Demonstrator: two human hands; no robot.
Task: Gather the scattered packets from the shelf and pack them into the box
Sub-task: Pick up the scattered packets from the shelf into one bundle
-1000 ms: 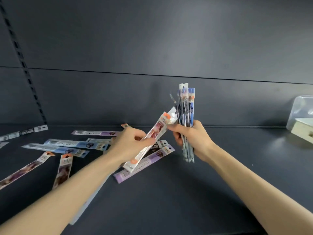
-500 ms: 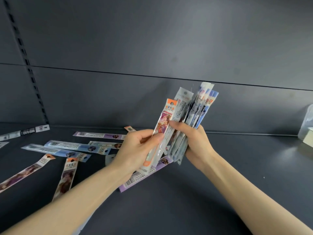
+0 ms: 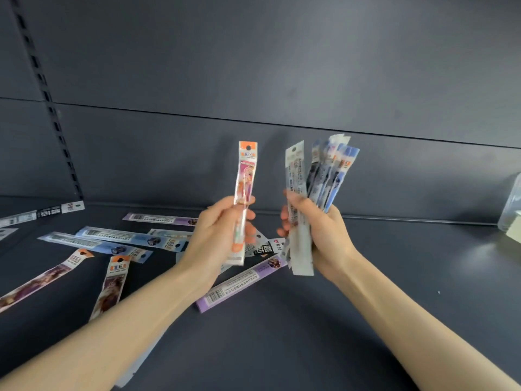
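Packets were divided between both hands and the shelf [image 3: 366, 306]. The left hand [image 3: 217, 235] pinched 1 orange-topped packet [image 3: 245, 176] by its lower half, with the long axis almost vertical and the header up. The right hand [image 3: 324, 238] was curled round a fanned bundle [image 3: 324, 176] of blue and white packets, also roughly upright and leaning slightly right.

The single packet stood just left of the bundle, near it but with a clear gap between. Their 2 long axes ran nearly parallel, so merging them looked like a short sideways move to the right.

Loose packets lay flat on the shelf below and to the left. A purple packet [image 3: 239, 280] was nearest beneath the hands and a blue packet [image 3: 121, 238] lay further left, so the left hand was nearer to them. The box [image 3: 511, 204], probably the pale container cut off at the right edge, sat well apart on the right hand's side.

Compared with 0.5 s before, the orange-topped packet no longer lay against the bundle. The hands had drawn apart, and the packet had swung from leaning right to upright.
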